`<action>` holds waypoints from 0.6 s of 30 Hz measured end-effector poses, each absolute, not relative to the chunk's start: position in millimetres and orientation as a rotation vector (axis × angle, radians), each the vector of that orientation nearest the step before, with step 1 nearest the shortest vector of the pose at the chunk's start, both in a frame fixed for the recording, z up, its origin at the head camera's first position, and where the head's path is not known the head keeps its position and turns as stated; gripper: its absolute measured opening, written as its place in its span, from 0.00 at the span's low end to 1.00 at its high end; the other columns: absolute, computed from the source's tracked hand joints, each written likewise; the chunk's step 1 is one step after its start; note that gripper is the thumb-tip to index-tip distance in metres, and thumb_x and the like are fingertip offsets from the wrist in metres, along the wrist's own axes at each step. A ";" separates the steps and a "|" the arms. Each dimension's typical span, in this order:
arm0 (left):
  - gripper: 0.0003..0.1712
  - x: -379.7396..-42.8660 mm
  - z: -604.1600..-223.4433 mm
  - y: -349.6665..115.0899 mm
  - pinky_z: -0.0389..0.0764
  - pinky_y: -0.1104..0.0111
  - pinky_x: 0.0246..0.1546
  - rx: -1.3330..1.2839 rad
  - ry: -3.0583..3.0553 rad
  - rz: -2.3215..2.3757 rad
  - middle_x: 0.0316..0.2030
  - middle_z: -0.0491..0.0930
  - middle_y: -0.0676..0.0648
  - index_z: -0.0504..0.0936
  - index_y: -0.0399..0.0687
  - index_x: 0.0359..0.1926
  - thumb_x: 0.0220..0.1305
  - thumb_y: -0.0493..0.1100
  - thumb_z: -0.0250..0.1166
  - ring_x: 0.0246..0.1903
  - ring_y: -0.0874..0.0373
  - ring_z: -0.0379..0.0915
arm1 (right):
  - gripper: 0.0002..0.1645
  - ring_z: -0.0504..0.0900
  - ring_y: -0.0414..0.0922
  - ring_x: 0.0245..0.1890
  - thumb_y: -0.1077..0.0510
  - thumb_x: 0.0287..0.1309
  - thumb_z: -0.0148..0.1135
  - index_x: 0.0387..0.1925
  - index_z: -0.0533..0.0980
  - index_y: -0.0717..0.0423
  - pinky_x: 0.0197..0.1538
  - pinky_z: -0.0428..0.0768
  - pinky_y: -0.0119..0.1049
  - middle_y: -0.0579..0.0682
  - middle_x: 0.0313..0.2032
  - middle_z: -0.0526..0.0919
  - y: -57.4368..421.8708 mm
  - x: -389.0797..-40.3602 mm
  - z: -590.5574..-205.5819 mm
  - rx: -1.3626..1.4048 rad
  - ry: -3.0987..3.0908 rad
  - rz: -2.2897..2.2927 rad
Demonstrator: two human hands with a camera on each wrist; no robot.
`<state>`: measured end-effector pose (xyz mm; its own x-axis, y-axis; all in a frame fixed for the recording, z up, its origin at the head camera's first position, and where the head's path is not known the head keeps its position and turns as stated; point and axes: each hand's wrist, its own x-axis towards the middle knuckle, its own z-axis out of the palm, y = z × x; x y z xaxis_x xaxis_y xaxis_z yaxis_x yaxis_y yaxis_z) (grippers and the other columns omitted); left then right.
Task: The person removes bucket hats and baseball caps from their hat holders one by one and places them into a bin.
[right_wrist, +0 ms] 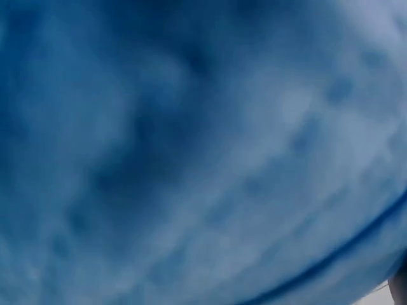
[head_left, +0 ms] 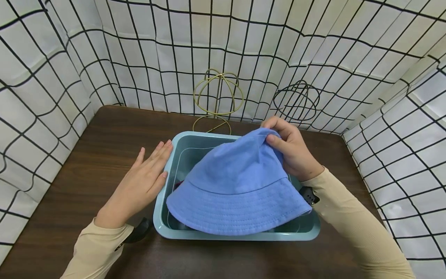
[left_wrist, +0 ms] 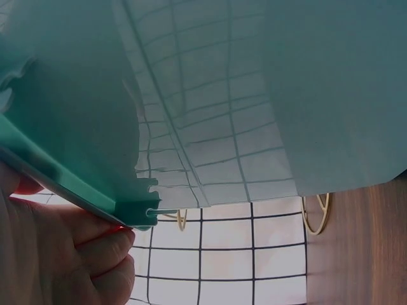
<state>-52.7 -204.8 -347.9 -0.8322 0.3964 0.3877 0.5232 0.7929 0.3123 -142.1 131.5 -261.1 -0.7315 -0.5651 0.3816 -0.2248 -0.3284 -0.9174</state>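
A blue bucket hat (head_left: 237, 186) with a stitched brim hangs over the light blue plastic basin (head_left: 240, 235), covering most of its inside. My right hand (head_left: 294, 149) pinches the top of the crown between thumb and fingers. In the right wrist view, the blurred blue cloth of the hat (right_wrist: 254, 190) takes up nearly everything, so those fingers are hidden there. My left hand (head_left: 139, 186) lies with straight fingers against the basin's left rim. The left wrist view has the basin's outer wall (left_wrist: 343, 95) up close, with fingers along its edge.
A bit of something dark red (head_left: 178, 185) shows inside the basin beside the brim. Behind stand a gold wire stand (head_left: 216, 114) and a black wire ball (head_left: 296, 100). The brown wooden table (head_left: 97, 155) is bounded by black grid panels (head_left: 167, 46) over white cloth.
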 end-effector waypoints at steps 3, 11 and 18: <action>0.33 -53.0 -348.3 -205.4 0.37 0.48 0.68 -0.705 -2.679 -0.598 0.71 0.51 0.40 0.49 0.37 0.72 0.72 0.46 0.44 0.71 0.49 0.44 | 0.07 0.74 0.41 0.37 0.54 0.61 0.61 0.38 0.76 0.52 0.38 0.76 0.30 0.47 0.38 0.75 134.7 -146.4 -272.7 -0.955 1.652 -2.097; 0.34 -53.4 -349.8 -205.2 0.38 0.47 0.67 -0.702 -2.671 -0.597 0.71 0.52 0.40 0.49 0.38 0.72 0.73 0.50 0.42 0.70 0.48 0.44 | 0.08 0.74 0.46 0.40 0.64 0.63 0.55 0.42 0.76 0.52 0.41 0.75 0.34 0.51 0.41 0.74 154.7 -157.2 -275.7 -0.894 1.918 -1.823; 0.33 -53.4 -349.1 -204.8 0.38 0.47 0.67 -0.702 -2.667 -0.620 0.71 0.52 0.40 0.50 0.38 0.72 0.72 0.47 0.44 0.70 0.48 0.44 | 0.15 0.74 0.47 0.45 0.72 0.56 0.54 0.44 0.75 0.60 0.49 0.72 0.34 0.53 0.45 0.77 155.5 -152.1 -256.9 -1.105 2.258 -1.378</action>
<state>-53.4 -204.8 -349.1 -0.8306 0.3894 0.3981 0.5251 0.7858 0.3268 -152.1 155.5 -256.9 -0.6710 -0.7262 0.1497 -0.4654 0.2552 -0.8475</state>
